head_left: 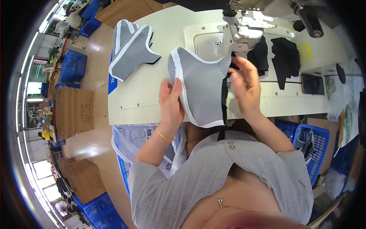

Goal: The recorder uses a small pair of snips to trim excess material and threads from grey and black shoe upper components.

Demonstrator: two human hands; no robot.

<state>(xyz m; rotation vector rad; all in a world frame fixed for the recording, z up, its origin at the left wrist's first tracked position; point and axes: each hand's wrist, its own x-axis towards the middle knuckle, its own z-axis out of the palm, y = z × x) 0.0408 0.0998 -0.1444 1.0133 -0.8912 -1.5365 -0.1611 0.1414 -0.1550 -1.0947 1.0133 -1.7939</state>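
A grey curved fabric piece (204, 89) with white bound edges and a black strip down its right side hangs over the front of the table. My left hand (171, 100) grips its left edge, the thumb lying on top of the white binding. On the other side, the curled fingers of my right hand (246, 82) hold the piece by its upper right corner, close beneath the sewing machine head (238, 36). The machine's needle area is partly hidden by metal parts. A second grey piece with white binding (133, 49) lies on the table to the left.
Black fabric pieces (286, 61) and a dark phone (312, 84) lie on the right of the white sewing table (146, 103). Blue baskets (318, 147) stand below its front edge. Cardboard boxes (74, 112) sit on the floor at left.
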